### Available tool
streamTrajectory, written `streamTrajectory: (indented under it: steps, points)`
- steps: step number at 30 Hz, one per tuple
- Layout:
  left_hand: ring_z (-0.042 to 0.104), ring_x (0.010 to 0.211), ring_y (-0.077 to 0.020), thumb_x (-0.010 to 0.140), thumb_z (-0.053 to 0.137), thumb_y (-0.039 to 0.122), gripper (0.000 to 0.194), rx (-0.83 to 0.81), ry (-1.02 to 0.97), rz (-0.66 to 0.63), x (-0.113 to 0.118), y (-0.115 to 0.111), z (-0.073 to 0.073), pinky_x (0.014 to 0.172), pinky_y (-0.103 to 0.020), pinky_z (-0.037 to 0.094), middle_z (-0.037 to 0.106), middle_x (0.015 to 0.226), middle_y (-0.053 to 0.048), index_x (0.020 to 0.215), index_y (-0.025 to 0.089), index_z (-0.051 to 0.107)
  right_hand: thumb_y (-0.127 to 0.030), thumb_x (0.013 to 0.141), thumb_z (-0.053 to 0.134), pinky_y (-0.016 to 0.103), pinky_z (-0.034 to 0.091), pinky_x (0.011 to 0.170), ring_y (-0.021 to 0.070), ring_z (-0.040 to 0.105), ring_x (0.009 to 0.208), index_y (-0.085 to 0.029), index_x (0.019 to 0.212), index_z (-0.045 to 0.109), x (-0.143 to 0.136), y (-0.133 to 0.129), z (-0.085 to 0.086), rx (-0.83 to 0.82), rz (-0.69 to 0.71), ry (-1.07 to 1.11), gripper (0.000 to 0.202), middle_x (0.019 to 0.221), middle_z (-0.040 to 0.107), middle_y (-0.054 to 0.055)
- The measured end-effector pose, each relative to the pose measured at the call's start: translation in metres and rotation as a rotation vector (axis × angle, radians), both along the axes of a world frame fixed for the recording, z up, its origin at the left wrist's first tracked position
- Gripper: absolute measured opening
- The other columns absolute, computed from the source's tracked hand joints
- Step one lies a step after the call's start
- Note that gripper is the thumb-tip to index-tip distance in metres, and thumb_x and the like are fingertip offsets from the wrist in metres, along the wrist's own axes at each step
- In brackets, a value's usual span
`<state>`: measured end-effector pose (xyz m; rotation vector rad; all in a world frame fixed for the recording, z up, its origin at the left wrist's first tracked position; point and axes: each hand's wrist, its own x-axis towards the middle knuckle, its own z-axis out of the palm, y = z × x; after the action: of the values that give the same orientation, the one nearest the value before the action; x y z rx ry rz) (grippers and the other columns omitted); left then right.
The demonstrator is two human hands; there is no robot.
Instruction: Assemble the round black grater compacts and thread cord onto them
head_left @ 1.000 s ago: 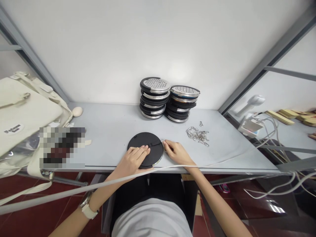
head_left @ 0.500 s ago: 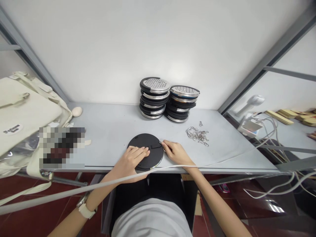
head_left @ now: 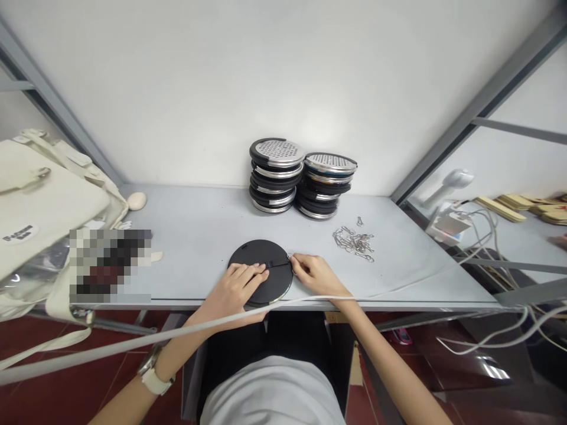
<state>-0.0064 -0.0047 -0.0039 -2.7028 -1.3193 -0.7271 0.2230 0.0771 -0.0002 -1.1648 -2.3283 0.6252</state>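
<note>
A flat black round disc (head_left: 253, 250) lies near the front edge of the grey table, a narrow black strap (head_left: 277, 261) running across it to its right rim. My left hand (head_left: 235, 289) grips the disc's near left side, fingers pressed together on top by the strap's inner end. At the right rim, my right hand (head_left: 316, 274) pinches a small metal clip (head_left: 289, 256) at the strap's outer end; the fingers mostly hide it, so whether it is hooked on cannot be seen. A pile of metal clips (head_left: 354, 241) lies right of that hand, with one loose clip (head_left: 360, 221) behind it.
Two stacks of round perforated metal pieces with black rims, a left stack (head_left: 277, 177) and a right stack (head_left: 328, 183), stand against the wall. A cream bag (head_left: 48, 195) sits at the left. A white cable (head_left: 186, 329) crosses in front of my forearms.
Almost nothing differs. Both hands keep their places on the disc and the clip; the view has shifted very slightly.
</note>
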Motion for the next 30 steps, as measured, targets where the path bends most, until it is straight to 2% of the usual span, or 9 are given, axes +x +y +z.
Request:
streamTrajectory:
  steps: [10,17,30]
  points:
    - [0.048,0.120,-0.0289,0.077,0.063,0.038,0.058,-0.009,0.023,0.002,-0.0001,-0.0001,-0.0007,0.096,-0.043,0.038,0.054,0.128,-0.014,0.128,0.013,0.049,-0.031,0.094,0.037,0.021,0.029,0.052,0.0112,0.040,0.048,-0.022,0.079,0.045,0.0000,-0.0020,0.0033,-0.038,-0.006,0.044,0.020,0.055,0.040,-0.006]
    - [0.051,0.117,-0.0286,0.080,0.061,0.041,0.054,0.025,0.021,0.006,0.0005,0.0006,-0.0004,0.094,-0.042,0.040,0.057,0.125,-0.014,0.125,0.014,0.051,-0.033,0.097,0.031,0.021,0.033,0.056,0.0132,0.048,0.053,-0.022,0.080,0.047,0.0006,-0.0010,0.0043,-0.014,-0.001,0.000,0.026,0.060,0.047,-0.003]
    - [0.054,0.112,-0.0293,0.080,0.060,0.041,0.054,0.042,0.010,-0.010,0.0014,0.0005,0.0019,0.090,-0.043,0.042,0.059,0.121,-0.015,0.126,0.014,0.052,-0.035,0.097,0.032,0.021,0.033,0.055,0.0129,0.045,0.051,-0.022,0.076,0.047,0.0003,0.0009,0.0022,0.009,0.007,-0.008,0.029,0.059,0.047,-0.002]
